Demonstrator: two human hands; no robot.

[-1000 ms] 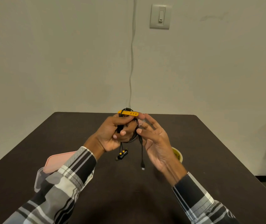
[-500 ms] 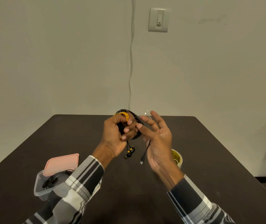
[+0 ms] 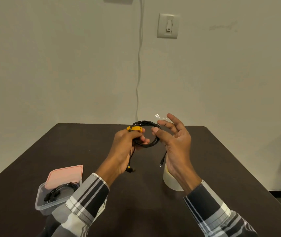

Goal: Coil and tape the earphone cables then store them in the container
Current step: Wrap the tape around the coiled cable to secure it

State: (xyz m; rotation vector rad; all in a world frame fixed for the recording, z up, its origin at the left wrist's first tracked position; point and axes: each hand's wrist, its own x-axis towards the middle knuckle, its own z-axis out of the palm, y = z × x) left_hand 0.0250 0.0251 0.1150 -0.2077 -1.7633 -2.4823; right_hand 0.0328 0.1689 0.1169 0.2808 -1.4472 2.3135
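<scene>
Your left hand (image 3: 126, 147) sits at the centre of the frame, raised above the dark table (image 3: 221, 159), with its fingers curled around the left side of the coiled black earphone cable (image 3: 151, 144). The yellow in-line piece (image 3: 135, 129) of the cable lies across the top of that hand's knuckles. Two ends hang below the coil: the earbuds (image 3: 129, 169) with yellow accents dangle beside your left wrist, and the plug end (image 3: 161, 163) hangs to the left of your right palm. Your right hand (image 3: 175, 144) is just right of centre, palm turned toward the coil, fingers spread and loosely bent. Its thumb meets the right side of the coil, and a small strip of clear tape (image 3: 160, 117) clings to a fingertip at the top of the hand; it is too small and transparent to tell whether the fingers pinch it. The roll of tape (image 3: 169, 182) stands on the table directly below your right wrist, partly hidden by it. In the lower left of the frame, the clear plastic container (image 3: 41, 200) rests on the table and holds another black earphone cable (image 3: 57, 192). The pink lid (image 3: 64, 177) rests tilted over its far edge. A wall switch (image 3: 168, 25) is in the upper centre of the frame.
</scene>
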